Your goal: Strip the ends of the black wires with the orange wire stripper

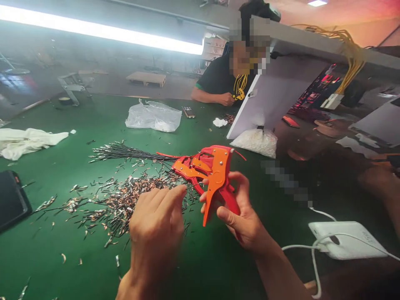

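My right hand (242,216) is wrapped round the handles of a red and orange wire stripper (218,166), whose head points up. To its left, my left hand (158,221) is closed, with its back to the camera; what its fingers hold, if anything, is hidden. A second red and orange tool (187,168) shows just behind the first. A bundle of black wires (134,153) lies on the green table, its ends toward the left. Beyond my left hand spreads a heap of short wire scraps (125,200).
On the green table (93,271) lie a dark phone (12,200), a white cloth (28,141), a clear plastic bag (153,116) and a white power bank (346,239) with cables. A bag of white pieces (256,141) stands by a panel. Across the table, a person (215,79) holds yellow wires.
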{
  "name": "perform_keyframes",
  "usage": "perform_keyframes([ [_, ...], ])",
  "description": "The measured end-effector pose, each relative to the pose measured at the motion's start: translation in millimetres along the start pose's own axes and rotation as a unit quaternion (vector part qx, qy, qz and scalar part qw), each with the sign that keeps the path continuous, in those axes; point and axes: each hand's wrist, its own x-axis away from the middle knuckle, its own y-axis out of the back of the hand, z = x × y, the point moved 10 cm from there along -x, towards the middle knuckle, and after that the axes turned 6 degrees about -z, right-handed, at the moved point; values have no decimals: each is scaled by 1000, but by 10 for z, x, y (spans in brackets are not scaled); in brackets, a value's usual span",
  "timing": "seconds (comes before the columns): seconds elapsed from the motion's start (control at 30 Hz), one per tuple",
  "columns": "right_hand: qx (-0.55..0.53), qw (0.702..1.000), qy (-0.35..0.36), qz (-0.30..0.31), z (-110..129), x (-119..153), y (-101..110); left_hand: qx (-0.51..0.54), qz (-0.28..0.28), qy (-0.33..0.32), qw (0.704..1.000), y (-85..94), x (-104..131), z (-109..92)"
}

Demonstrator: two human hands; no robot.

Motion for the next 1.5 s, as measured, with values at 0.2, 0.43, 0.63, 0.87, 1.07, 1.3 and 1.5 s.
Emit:
perform_keyframes([
  [0.2, -186, 971, -148, 38, -286, 19, -233, -40, -25, 14, 999, 104, -25, 56],
  [0.43, -297, 928, -218, 58, -473, 111, -471, -99, -46, 46, 993, 200, -16, 135],
  [0.63, -290, 931, -210, 68, -456, 89, -451, -79, -19, -7, 997, 172, -58, 3],
  [0.87, -329, 898, -264, 128, -497, 209, -559, -40, 6, -46, 998, 97, -44, -77],
  [1.07, -366, 870, -287, 160, -504, 337, -720, 8, 5, -9, 1000, 81, -40, -45],
  [1.3, -400, 851, -287, 183, -422, 364, -791, 23, 20, -5, 1000, 26, -49, -85],
  [1.5, -447, 836, -258, 189, -399, 344, -795, 35, 16, -38, 999, 17, -24, -124],
])
